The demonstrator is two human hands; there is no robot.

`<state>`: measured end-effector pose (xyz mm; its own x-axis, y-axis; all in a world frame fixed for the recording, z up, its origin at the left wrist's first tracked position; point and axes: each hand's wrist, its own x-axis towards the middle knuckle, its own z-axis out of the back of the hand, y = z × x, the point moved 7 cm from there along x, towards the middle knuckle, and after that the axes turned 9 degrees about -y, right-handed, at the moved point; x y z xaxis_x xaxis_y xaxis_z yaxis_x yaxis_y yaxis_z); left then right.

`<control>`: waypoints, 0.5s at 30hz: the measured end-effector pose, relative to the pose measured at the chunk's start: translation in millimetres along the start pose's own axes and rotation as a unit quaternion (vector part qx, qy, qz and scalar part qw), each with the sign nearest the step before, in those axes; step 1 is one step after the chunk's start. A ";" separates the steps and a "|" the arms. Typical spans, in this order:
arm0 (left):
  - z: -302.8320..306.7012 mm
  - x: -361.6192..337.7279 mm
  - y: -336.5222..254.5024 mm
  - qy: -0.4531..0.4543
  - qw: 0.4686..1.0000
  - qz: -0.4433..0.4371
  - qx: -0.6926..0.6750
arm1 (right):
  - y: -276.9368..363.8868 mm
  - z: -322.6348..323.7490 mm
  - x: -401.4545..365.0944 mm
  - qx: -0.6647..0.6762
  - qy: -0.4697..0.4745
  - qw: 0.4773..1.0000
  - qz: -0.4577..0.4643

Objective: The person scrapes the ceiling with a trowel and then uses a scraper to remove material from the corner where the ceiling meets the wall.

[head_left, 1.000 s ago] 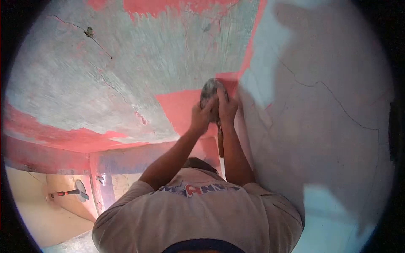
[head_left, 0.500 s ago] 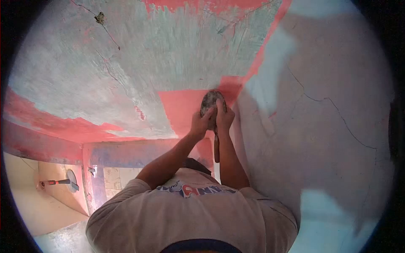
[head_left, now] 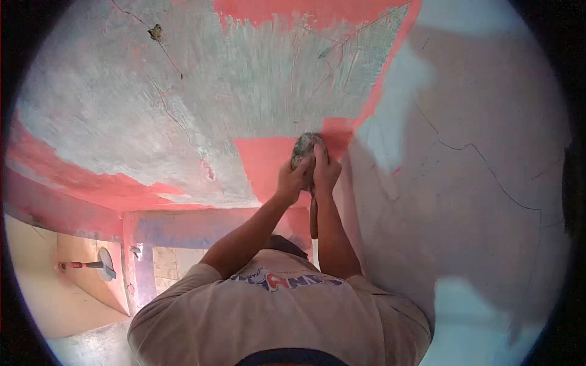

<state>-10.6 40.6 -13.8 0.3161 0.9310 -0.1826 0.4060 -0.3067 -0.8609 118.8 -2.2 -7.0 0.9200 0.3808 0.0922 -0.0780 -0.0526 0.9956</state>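
Both my hands grip one oval, mottled grey flat tool (head_left: pixel 303 146) with a slim brown handle (head_left: pixel 314 222) hanging below it. My left hand (head_left: pixel 290 182) is closed round its left side, thumb pressed on the face. From the right, my right hand (head_left: pixel 328 174) grips it with a finger laid up along the face. The tool overlaps a pink painted patch (head_left: pixel 262 160), its top edge at the border with the scraped grey-green surface (head_left: pixel 244 79). What kind of tool it is, I cannot tell.
A grey wall (head_left: pixel 439 201) with a long crack rises on the right. At lower left, a tool with a red-and-black handle (head_left: pixel 91 265) shows against a round pale disc (head_left: pixel 107 263). More cracks and a small hole (head_left: pixel 156 32) mark the scraped surface.
The view has shifted slightly, so the scraped surface sits a little lower and farther right. Both hands keep their grip, and the tool is slightly higher against the pink patch.
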 end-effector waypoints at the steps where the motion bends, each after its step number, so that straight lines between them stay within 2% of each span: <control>1: -12.1 3.4 -18.4 0.013 1.000 -0.018 0.011 | 28.1 -4.5 6.6 0.025 -0.005 1.000 0.016; 3: -35.3 3.5 -44.6 0.004 1.000 -0.028 0.005 | 72.2 -7.8 21.3 0.052 -0.001 0.998 0.047; 6: -67.4 -5.1 -78.8 0.074 0.995 -0.065 -0.035 | 105.2 3.9 30.0 0.087 0.018 0.993 0.082; 7: -77.2 -17.4 -99.1 0.068 0.994 -0.087 -0.016 | 113.3 6.9 30.1 0.120 0.021 0.988 0.094; 9: -77.2 -24.4 -94.8 0.083 0.993 -0.071 0.043 | 116.1 13.9 25.9 0.173 0.015 0.978 0.113; 10: -74.8 -26.8 -91.5 0.090 0.991 -0.066 0.072 | 94.8 14.4 23.1 0.213 0.039 0.976 0.019; 12: -50.3 -21.3 -71.7 0.067 0.978 -0.130 0.146 | 39.7 15.8 5.4 0.287 0.089 0.938 -0.174; 14: -27.1 -22.2 -63.4 0.048 0.970 -0.171 0.168 | -38.6 24.1 -12.3 0.193 0.144 0.926 -0.291; 15: -16.1 -31.2 -67.1 0.022 0.980 -0.130 0.150 | -87.8 32.5 -22.7 0.094 0.173 0.925 -0.324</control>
<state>-33.9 29.0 57.3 0.2750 0.9584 0.0768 0.2101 0.0181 -0.9775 117.3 -36.2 -97.2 0.5703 0.6589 -0.4906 0.5451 0.1432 0.8261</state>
